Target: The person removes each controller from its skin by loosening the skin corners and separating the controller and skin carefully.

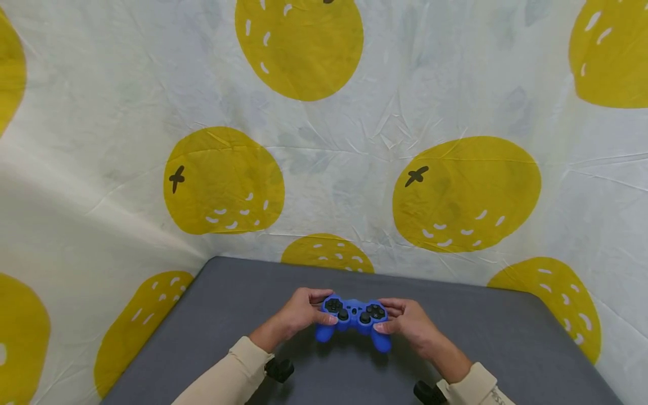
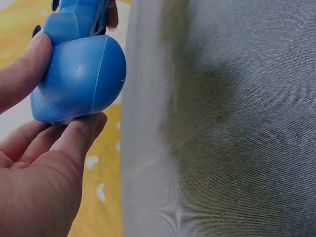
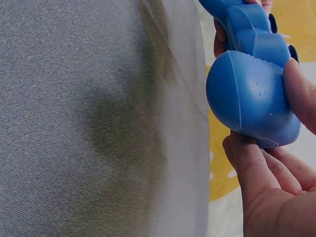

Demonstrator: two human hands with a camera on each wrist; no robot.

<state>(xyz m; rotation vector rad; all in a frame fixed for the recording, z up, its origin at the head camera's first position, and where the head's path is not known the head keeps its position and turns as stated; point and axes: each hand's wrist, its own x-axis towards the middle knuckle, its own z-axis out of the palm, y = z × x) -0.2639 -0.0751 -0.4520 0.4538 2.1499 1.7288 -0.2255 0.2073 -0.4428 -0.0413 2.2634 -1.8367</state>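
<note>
A blue game controller (image 1: pixel 354 309) with black thumbsticks and buttons is held up above the grey table, its button side facing the head camera. My left hand (image 1: pixel 301 313) grips its left side, thumb on the front and fingers behind. On the other side my right hand (image 1: pixel 411 325) holds it the same way. In the left wrist view, the rounded blue grip end of the controller (image 2: pixel 81 79) sits between thumb and fingers. The right wrist view shows the other grip of the controller (image 3: pixel 252 98) pinched between thumb and fingertips.
Below the hands lies a grey cloth-covered table (image 1: pixel 243 281) bearing soft shadows. A white fabric sheet (image 1: pixel 344 185) printed with yellow fruit hangs behind and along the sides. Black wrist devices (image 1: pixel 279 370) sit by the cream sleeves (image 1: pixel 228 371).
</note>
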